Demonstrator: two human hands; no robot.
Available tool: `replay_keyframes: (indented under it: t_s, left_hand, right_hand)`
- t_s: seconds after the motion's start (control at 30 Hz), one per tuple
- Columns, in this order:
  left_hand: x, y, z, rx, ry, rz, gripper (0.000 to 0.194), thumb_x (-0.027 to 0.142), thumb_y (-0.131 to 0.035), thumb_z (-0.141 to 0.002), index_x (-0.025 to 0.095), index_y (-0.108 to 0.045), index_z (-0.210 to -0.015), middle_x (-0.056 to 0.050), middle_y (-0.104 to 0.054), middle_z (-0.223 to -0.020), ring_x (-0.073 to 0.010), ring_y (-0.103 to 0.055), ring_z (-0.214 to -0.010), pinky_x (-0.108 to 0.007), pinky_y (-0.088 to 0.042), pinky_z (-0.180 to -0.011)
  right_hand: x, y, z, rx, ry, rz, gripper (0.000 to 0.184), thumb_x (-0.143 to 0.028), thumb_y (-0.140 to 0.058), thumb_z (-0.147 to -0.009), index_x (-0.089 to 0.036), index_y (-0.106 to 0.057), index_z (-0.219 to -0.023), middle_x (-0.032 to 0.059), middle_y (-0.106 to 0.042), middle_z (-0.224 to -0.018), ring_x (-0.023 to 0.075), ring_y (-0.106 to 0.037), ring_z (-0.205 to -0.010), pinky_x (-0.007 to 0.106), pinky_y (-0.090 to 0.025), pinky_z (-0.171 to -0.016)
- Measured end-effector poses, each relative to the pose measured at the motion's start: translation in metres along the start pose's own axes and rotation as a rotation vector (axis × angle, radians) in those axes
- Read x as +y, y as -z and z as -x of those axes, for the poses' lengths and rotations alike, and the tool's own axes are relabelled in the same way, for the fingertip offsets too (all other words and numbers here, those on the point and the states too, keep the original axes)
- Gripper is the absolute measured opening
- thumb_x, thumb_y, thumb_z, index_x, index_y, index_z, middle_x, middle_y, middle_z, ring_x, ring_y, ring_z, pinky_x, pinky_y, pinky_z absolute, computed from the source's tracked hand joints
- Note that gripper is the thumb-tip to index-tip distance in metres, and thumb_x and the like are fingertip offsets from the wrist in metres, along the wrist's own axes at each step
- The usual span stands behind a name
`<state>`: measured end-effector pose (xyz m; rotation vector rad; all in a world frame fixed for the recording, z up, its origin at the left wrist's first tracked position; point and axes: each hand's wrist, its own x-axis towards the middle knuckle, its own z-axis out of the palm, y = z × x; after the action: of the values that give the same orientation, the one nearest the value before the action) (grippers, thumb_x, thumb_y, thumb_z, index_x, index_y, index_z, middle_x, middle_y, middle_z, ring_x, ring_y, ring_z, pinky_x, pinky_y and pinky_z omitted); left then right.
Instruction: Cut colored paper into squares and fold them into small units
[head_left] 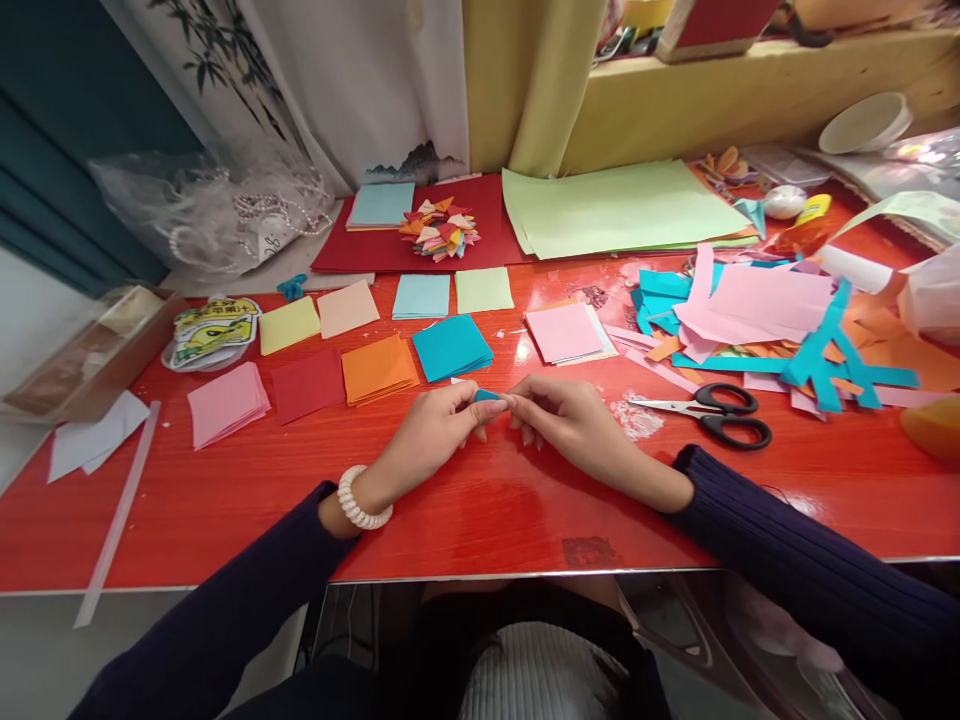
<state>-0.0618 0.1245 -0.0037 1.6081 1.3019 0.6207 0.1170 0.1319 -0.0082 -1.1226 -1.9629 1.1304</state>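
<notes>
A small folded piece of blue paper (487,396) is pinched between my two hands, just above the red table. My left hand (439,425) grips its left side with thumb and fingers. At its right end the thumb and forefinger of my right hand (566,415) come together; most of the paper is hidden by the fingers. Just beyond lie a stack of blue paper squares (453,348) and an orange stack (380,370). Past my right hand is a pink stack (566,333). Black-handled scissors (712,410) rest right of my right hand.
Red squares (307,385), pink squares (228,404) and yellow squares (289,325) lie to the left. A folded-paper ring (439,229) sits at the back on red card. Paper scraps (772,305) heap up at right. A clear ruler-like strip (120,515) overhangs the front edge.
</notes>
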Motion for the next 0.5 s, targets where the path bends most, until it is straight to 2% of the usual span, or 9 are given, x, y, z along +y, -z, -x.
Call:
replay_keyframes:
  t_s: [0.23,0.4,0.5]
  left_hand:
    - [-0.0015,0.0001,-0.0004,0.028,-0.003,0.005,0.039,0.047,-0.051,-0.083,0.016,-0.046,-0.061,0.004,-0.048,-0.052,-0.0061,-0.038,-0.046,-0.020,-0.030,-0.046]
    - [0.0032,0.0021,-0.0015,-0.022,0.067,0.113,0.039,0.052,-0.052,-0.080,0.016,-0.048,-0.065,0.004,-0.049,-0.054,-0.0061,-0.040,-0.044,-0.020,-0.031,-0.045]
    - [0.0038,0.0026,-0.0005,-0.031,0.056,0.101,0.039,0.051,-0.052,-0.081,0.016,-0.048,-0.064,0.004,-0.050,-0.053,-0.0061,-0.042,-0.044,-0.019,-0.032,-0.046]
  right_hand:
    - [0.0033,-0.0011,-0.0039,-0.017,0.080,0.191,0.021,-0.023,-0.043,-0.089,-0.014,-0.055,-0.074,0.0002,-0.055,-0.059,0.0098,-0.050,-0.054,0.022,-0.034,-0.052]
    - [-0.0011,0.0012,-0.0021,0.034,0.103,0.176,0.025,-0.022,-0.042,-0.089,-0.016,-0.049,-0.066,-0.0012,-0.053,-0.056,0.0083,-0.047,-0.051,0.021,-0.032,-0.051]
    - [-0.0031,0.0013,-0.0018,0.022,0.097,0.156,0.025,-0.021,-0.041,-0.089,-0.017,-0.047,-0.065,-0.0013,-0.053,-0.056,0.0082,-0.047,-0.051,0.021,-0.033,-0.051]
